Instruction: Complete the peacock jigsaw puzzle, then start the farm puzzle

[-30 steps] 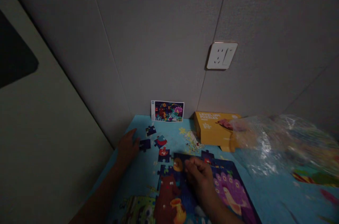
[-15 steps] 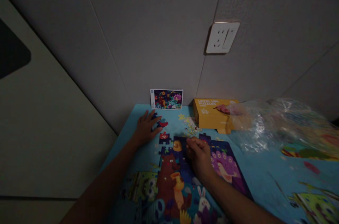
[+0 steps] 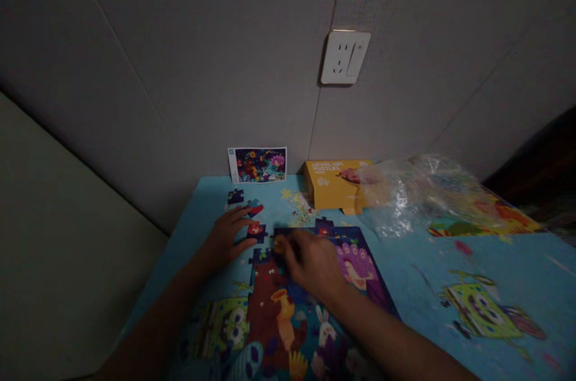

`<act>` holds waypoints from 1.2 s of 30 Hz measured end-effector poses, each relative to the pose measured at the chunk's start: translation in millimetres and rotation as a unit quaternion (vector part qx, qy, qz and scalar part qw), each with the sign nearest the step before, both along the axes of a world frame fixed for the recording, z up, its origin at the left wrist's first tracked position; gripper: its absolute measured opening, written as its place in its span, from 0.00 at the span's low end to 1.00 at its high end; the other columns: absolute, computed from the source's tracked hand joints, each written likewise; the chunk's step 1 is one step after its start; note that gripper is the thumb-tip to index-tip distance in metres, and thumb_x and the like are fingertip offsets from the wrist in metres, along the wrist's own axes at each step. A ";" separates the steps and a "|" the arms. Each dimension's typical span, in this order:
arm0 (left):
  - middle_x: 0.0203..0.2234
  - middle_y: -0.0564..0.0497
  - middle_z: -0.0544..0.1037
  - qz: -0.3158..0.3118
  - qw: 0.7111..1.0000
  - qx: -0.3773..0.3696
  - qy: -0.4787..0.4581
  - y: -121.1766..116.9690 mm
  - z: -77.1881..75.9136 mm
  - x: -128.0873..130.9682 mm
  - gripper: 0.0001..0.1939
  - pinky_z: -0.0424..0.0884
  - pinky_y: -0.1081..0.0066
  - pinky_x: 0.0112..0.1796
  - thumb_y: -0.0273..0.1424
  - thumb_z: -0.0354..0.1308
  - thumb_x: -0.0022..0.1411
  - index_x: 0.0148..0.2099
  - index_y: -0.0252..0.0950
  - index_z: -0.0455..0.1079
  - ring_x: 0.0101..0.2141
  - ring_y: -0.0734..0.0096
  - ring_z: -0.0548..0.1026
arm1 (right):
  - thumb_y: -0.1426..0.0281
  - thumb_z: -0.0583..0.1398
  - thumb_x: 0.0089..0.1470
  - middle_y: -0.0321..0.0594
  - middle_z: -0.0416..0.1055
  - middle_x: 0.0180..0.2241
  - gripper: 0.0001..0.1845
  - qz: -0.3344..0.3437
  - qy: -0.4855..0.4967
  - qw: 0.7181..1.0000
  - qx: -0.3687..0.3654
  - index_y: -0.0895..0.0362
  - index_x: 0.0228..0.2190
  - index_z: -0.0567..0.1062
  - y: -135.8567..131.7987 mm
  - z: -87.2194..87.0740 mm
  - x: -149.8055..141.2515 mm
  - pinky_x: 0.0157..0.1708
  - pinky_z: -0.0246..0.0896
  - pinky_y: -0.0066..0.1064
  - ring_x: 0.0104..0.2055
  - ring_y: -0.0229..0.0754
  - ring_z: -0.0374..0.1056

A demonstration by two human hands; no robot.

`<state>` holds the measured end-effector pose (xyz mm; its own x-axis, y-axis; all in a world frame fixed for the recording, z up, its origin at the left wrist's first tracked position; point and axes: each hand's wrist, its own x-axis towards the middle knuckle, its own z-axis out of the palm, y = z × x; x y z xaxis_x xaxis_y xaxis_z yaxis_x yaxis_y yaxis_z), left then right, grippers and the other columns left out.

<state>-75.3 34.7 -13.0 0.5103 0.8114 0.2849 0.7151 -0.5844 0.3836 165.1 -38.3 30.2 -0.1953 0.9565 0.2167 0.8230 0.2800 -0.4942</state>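
Note:
A partly joined jigsaw puzzle (image 3: 265, 303) lies on the blue table, showing a brown bear, a white rabbit and a purple peacock. My right hand (image 3: 310, 258) is over its upper part, thumb and fingers closed at a dark puzzle piece with a yellow round shape (image 3: 279, 243). The fingers partly cover that piece. To the left, my left hand (image 3: 227, 240) rests with fingers spread beside a loose red and dark blue puzzle piece (image 3: 256, 231). Beyond its fingertips lie a red and teal piece (image 3: 254, 207) and a dark blue piece (image 3: 236, 195).
A small reference picture (image 3: 260, 165) leans on the wall. Right of it stand a yellow puzzle box (image 3: 333, 189) and crumpled clear plastic (image 3: 400, 201). The blue tablecloth (image 3: 418, 303) has printed cartoon figures. A white socket (image 3: 345, 57) is on the wall.
My right hand has shifted left along the puzzle's top, onto the yellow-marked piece. My left hand has drawn back toward me from the farther loose pieces. The view has turned right.

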 end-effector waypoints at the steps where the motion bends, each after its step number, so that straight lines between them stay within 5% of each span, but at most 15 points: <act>1: 0.59 0.47 0.68 -0.001 1.000 0.001 0.002 0.1 -0.6 -0.7 0.17 0.57 0.54 0.60 0.38 0.60 0.60 0.51 0.41 0.72 0.61 0.57 0.61 | 0.68 0.53 0.59 0.46 0.72 0.34 0.10 -0.071 -0.049 0.996 0.016 0.57 0.37 0.73 3.9 1.8 6.8 0.32 0.53 0.33 0.34 0.45 0.66; 5: 0.59 0.46 0.69 0.043 0.999 0.001 0.019 -1.9 -1.1 -2.2 0.24 0.56 0.50 0.60 0.39 0.64 0.57 0.55 0.41 0.70 0.61 0.53 0.61 | 0.71 0.57 0.53 0.57 0.67 0.40 0.16 -0.202 -0.202 0.958 0.000 0.62 0.44 0.72 17.7 -2.1 30.1 0.36 0.56 0.39 0.42 0.57 0.63; 19: 0.55 0.46 0.71 0.088 0.996 -0.016 -0.015 -5.8 8.3 0.4 0.20 0.54 0.51 0.60 0.37 0.69 0.49 0.43 0.40 0.70 0.61 0.52 0.61 | 0.63 0.61 0.54 0.51 0.68 0.44 0.21 -0.059 -0.072 0.996 0.006 0.60 0.49 0.72 27.3 -21.6 23.6 0.46 0.55 0.40 0.47 0.53 0.61; 25: 0.40 0.48 0.77 0.111 0.984 -0.031 -0.133 -6.7 12.2 4.4 0.13 0.66 0.57 0.52 0.32 0.65 0.51 0.38 0.38 0.66 0.48 0.59 0.73 | 0.66 0.61 0.55 0.46 0.71 0.41 0.14 -0.013 -0.027 1.000 -0.001 0.56 0.44 0.75 24.9 -23.8 18.2 0.46 0.55 0.38 0.44 0.50 0.61; 28: 0.35 0.49 0.77 0.151 0.966 -0.063 -0.201 -6.8 15.6 6.4 0.12 0.71 0.63 0.44 0.35 0.60 0.55 0.42 0.37 0.67 0.38 0.64 0.76 | 0.66 0.61 0.55 0.46 0.70 0.42 0.13 -0.014 -0.024 1.000 -0.003 0.56 0.42 0.76 25.1 -23.8 18.3 0.46 0.55 0.38 0.45 0.49 0.61; 36: 0.35 0.48 0.80 0.337 0.898 -0.040 -0.280 4.4 20.2 -15.2 0.11 0.72 0.66 0.40 0.34 0.51 0.60 0.42 0.37 0.70 0.38 0.63 0.77 | 0.66 0.61 0.55 0.44 0.70 0.39 0.13 -0.015 -0.027 1.000 0.002 0.54 0.42 0.76 25.0 -25.2 18.9 0.45 0.54 0.37 0.44 0.49 0.61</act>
